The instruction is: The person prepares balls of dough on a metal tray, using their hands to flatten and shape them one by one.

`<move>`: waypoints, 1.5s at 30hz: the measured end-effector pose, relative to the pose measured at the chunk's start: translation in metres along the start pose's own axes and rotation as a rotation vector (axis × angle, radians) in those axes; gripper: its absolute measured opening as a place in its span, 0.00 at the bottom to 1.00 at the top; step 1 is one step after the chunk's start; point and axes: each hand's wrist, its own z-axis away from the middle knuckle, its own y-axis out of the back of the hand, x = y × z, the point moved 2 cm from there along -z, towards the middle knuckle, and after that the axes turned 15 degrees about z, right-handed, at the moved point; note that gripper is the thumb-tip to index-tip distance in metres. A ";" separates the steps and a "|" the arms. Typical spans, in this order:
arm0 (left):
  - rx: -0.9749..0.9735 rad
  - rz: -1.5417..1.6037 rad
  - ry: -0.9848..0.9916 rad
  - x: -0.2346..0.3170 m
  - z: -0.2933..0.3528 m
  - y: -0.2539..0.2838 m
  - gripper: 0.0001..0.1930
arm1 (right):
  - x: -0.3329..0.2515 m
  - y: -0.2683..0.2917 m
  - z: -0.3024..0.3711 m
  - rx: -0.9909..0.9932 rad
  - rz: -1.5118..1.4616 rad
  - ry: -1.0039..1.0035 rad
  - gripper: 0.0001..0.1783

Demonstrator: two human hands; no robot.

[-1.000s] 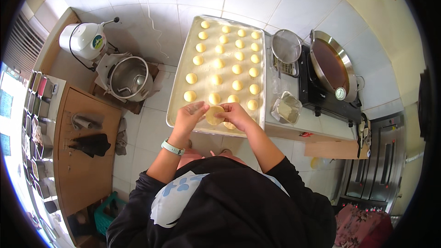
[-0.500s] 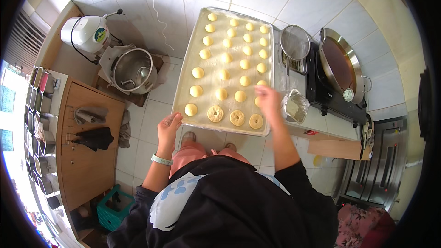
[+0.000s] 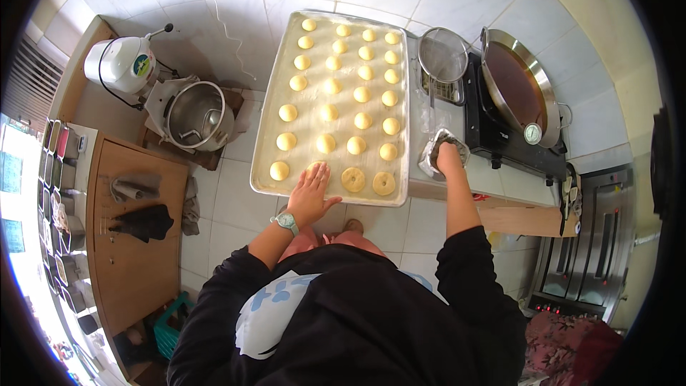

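A large floured tray (image 3: 261, 171) holds several round dough balls (image 3: 363, 93) in rows. Two flattened dough rings (image 3: 353, 179) lie in its near row. My left hand (image 3: 311, 193), with a teal watch on the wrist, lies flat with fingers spread on a dough piece at the tray's near edge, just left of the rings. My right hand (image 3: 448, 158) reaches into a small foil-lined container (image 3: 431, 159) on the counter to the right of the tray; its fingers are hidden inside.
A round mesh strainer (image 3: 443, 55) sits beyond the container. Right of it a wide pan of dark oil (image 3: 516, 86) stands on a black burner (image 3: 500, 143). A white stand mixer (image 3: 121, 64) with a steel bowl (image 3: 196, 116) is at left, a wooden cabinet (image 3: 132, 243) nearer, ovens (image 3: 586, 243) at right.
Both hands left the dough they shaped together. The left hand came back up onto a dough piece at the tray's near edge; the right hand moved right into the small container.
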 end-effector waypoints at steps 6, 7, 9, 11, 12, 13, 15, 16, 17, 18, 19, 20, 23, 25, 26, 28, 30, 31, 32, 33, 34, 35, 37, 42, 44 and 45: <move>0.096 0.339 0.041 0.006 0.006 0.004 0.39 | -0.071 0.091 0.068 0.140 -0.243 0.178 0.07; 0.176 0.657 0.045 0.011 0.009 0.012 0.40 | -0.102 0.098 0.082 0.154 -0.402 0.226 0.08; 0.298 1.318 0.261 0.014 0.009 0.019 0.42 | -0.168 0.090 0.110 0.267 -0.510 0.635 0.15; 0.429 1.978 0.469 0.007 0.013 0.032 0.44 | -0.226 0.064 0.132 0.272 -0.445 0.858 0.25; 0.384 2.324 0.402 0.001 0.019 0.046 0.45 | -0.246 0.057 0.131 0.273 -0.450 0.879 0.25; 0.320 2.665 0.310 -0.007 0.028 0.058 0.47 | -0.266 0.049 0.131 0.255 -0.340 0.962 0.29; 0.520 2.534 0.381 -0.035 0.057 0.068 0.48 | -0.294 0.034 0.125 0.239 -0.230 1.063 0.34; 0.715 2.537 0.292 -0.044 0.071 0.077 0.48 | -0.307 0.027 0.115 0.244 -0.147 1.073 0.36; 0.913 2.525 0.197 -0.053 0.087 0.085 0.47 | -0.319 0.029 0.110 0.250 -0.064 1.084 0.38; 0.930 2.521 0.193 -0.063 0.104 0.091 0.47 | -0.324 0.031 0.109 0.284 -0.083 1.107 0.39; 1.012 2.493 0.141 -0.072 0.121 0.096 0.46 | -0.327 0.025 0.107 0.285 -0.082 1.122 0.39; 1.092 2.465 0.098 -0.077 0.138 0.099 0.45 | -0.327 0.013 0.106 0.267 -0.044 1.155 0.39; 1.316 2.481 0.096 -0.086 0.186 0.097 0.43 | -0.332 0.004 0.105 0.222 -0.009 1.202 0.40; 1.355 2.484 0.052 -0.092 0.209 0.086 0.42 | -0.332 0.003 0.105 0.195 -0.004 1.208 0.39; 1.426 2.479 0.087 -0.092 0.218 0.080 0.40 | -0.329 0.001 0.106 0.197 0.025 1.223 0.39; 1.505 2.476 0.125 -0.093 0.227 0.070 0.39 | -0.330 0.001 0.107 0.196 0.059 1.242 0.39; 1.569 2.504 0.196 -0.093 0.232 0.060 0.36 | -0.332 0.006 0.104 0.256 0.062 1.158 0.38; 1.573 2.506 0.197 -0.092 0.231 0.061 0.36 | -0.333 0.005 0.103 0.253 0.065 1.160 0.38; 1.541 2.501 0.219 -0.092 0.228 0.062 0.36 | -0.332 0.003 0.102 0.254 0.034 1.160 0.36; 1.507 2.495 0.241 -0.092 0.225 0.064 0.35 | -0.331 0.002 0.100 0.254 0.003 1.158 0.35; 1.511 2.495 0.240 -0.093 0.225 0.065 0.35 | -0.331 0.007 0.098 0.253 0.004 1.162 0.35; 1.487 2.482 0.236 -0.094 0.224 0.066 0.34 | -0.329 0.014 0.094 0.264 -0.123 1.115 0.31; 1.460 2.471 0.232 -0.097 0.223 0.068 0.34 | -0.323 0.026 0.091 0.274 -0.247 1.063 0.28; 1.431 2.467 0.348 -0.106 0.220 0.063 0.31 | -0.315 0.027 0.093 0.270 -0.144 0.912 0.17; 1.407 2.490 0.362 -0.108 0.214 0.067 0.29 | -0.316 0.028 0.094 0.252 -0.093 0.911 0.17; 1.394 2.509 0.376 -0.110 0.211 0.069 0.27 | -0.315 0.027 0.094 0.248 -0.081 0.901 0.16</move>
